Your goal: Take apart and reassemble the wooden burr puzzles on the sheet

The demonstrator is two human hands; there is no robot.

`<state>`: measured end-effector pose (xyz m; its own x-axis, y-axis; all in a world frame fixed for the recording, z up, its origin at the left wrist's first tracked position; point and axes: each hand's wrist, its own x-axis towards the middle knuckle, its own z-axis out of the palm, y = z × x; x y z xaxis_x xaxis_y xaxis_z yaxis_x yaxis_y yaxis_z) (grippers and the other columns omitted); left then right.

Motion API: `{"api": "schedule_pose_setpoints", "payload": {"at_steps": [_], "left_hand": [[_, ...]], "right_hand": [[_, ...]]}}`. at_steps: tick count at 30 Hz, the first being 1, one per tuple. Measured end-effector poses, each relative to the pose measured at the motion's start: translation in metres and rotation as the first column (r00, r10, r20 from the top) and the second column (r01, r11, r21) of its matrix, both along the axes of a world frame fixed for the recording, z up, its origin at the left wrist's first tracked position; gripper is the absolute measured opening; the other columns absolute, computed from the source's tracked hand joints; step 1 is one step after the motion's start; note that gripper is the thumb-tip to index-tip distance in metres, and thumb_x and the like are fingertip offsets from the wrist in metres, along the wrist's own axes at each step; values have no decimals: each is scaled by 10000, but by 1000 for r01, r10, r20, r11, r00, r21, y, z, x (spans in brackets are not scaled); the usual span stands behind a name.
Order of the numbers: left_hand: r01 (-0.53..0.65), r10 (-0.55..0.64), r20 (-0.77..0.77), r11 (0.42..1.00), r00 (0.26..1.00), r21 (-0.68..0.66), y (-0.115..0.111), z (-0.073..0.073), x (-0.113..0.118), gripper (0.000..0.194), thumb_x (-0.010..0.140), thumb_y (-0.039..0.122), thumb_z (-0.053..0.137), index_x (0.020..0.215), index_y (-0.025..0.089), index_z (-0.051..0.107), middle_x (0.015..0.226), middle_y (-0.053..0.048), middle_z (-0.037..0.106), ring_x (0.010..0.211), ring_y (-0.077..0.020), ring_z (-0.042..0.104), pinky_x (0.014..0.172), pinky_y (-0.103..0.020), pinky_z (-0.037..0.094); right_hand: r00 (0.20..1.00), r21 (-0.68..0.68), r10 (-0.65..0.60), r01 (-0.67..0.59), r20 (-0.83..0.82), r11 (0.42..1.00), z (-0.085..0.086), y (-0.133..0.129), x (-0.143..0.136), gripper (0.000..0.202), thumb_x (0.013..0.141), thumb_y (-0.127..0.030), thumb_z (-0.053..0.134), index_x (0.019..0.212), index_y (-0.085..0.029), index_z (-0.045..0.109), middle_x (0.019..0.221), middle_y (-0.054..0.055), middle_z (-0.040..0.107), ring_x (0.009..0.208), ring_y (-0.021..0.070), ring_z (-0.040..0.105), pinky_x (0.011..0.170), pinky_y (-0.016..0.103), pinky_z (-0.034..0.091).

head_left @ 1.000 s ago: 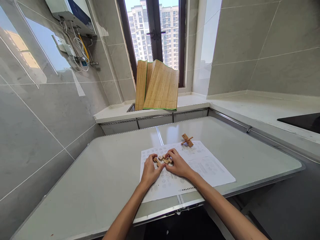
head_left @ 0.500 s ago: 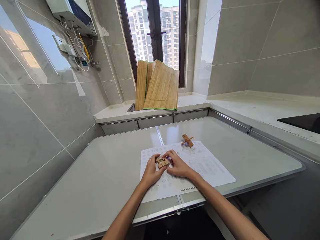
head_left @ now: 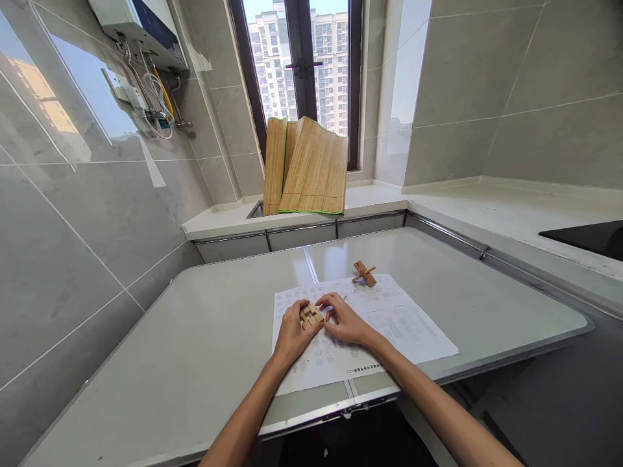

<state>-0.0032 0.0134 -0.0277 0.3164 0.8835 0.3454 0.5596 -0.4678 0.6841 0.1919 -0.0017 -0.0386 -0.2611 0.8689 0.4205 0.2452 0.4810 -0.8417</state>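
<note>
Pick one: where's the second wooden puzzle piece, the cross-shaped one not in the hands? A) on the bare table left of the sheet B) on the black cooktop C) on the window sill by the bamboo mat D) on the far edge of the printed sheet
D: the cross-shaped wooden piece sits at the far edge of the printed sheet, beyond the right hand; the left hand and right hand hold the other wooden puzzle.

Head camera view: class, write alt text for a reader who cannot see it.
Two bare hands, left hand and right hand, hold a small wooden puzzle block over a printed instruction sheet on a grey table. A second wooden puzzle piece lies at the sheet's far edge.
</note>
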Motion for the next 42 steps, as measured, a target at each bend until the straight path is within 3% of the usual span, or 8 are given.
{"api": "schedule_pose_setpoints", "payload": {"at_steps": [12, 18, 22, 25, 27, 32, 35, 42], "left_hand": [[-344, 346, -4, 934, 938, 91, 31, -4, -27, 396, 763, 383, 720, 1094, 217, 582, 1100, -99, 687, 1078, -319, 623, 948, -467, 481], [-389, 397, -34, 910, 917, 143, 32, -6, -31, 463, 797, 420, 697, 1178, 201, 552, 1150, -124, 655, 1104, -337, 601, 979, -496, 459], [-399, 434, -72, 872, 898, 283, 24, -4, -26, 529, 811, 396, 704, 1260, 192, 513, 1342, -175, 545, 1286, -396, 474, 1041, -569, 400], [-331, 391, -94, 866, 916, 374, 16, 1, -20, 474, 875, 381, 659, 1281, 193, 504, 1428, -193, 471, 1351, -390, 408, 1075, -576, 373], [-247, 313, -106, 882, 944, 402, 10, 7, -16, 388, 916, 360, 621, 1260, 214, 518, 1400, -172, 500, 1318, -361, 446, 1075, -555, 384], [46, 16, -172, 934, 985, 355, -7, 20, -6, 140, 995, 297, 508, 1105, 245, 577, 1177, -81, 611, 1100, -263, 595, 967, -450, 482], [162, -84, -235, 929, 968, 334, -13, 24, -3, 98, 993, 281, 511, 1002, 233, 596, 1121, -74, 608, 1033, -239, 610, 923, -414, 505], [180, -95, -255, 925, 962, 336, -14, 23, -3, 105, 992, 283, 515, 971, 229, 603, 1107, -78, 601, 1016, -238, 606, 906, -425, 510]], "right_hand": [[995, 8, -46, 45, 89, 999, -5, 2, 2, 469, 704, -49, 538, 1125, -250, 587, 1190, 55, 537, 876, 172, 598, 819, 346, 553], [995, 16, -49, 48, 87, 999, -3, 0, 2, 442, 713, -50, 534, 1107, -243, 591, 1161, 49, 552, 846, 167, 590, 808, 347, 548], [993, 14, -68, 67, 93, 998, -2, 0, 1, 397, 736, -66, 529, 1088, -236, 595, 1150, 50, 559, 840, 167, 588, 782, 338, 539], [988, 19, -123, 121, 92, 992, -3, 2, 2, 356, 754, -77, 509, 1063, -224, 608, 1108, 50, 578, 836, 171, 591, 752, 329, 521], [982, 18, -170, 169, 83, 985, -4, 4, 3, 337, 763, -82, 491, 1044, -216, 619, 1082, 52, 595, 864, 181, 601, 740, 323, 507], [953, -7, -300, 301, 50, 954, -9, 11, 7, 322, 770, -102, 477, 1027, -206, 641, 1073, 63, 637, 944, 207, 624, 759, 331, 506], [914, -21, -406, 407, 13, 913, -12, 15, 10, 322, 760, -128, 493, 1041, -205, 629, 1078, 74, 654, 958, 224, 635, 758, 343, 515], [739, -205, -625, 590, -252, 781, -11, 22, 23, 629, 799, -248, 571, 1404, -230, 400, 1230, 112, 646, 952, 235, 681, 810, 375, 540]]}}
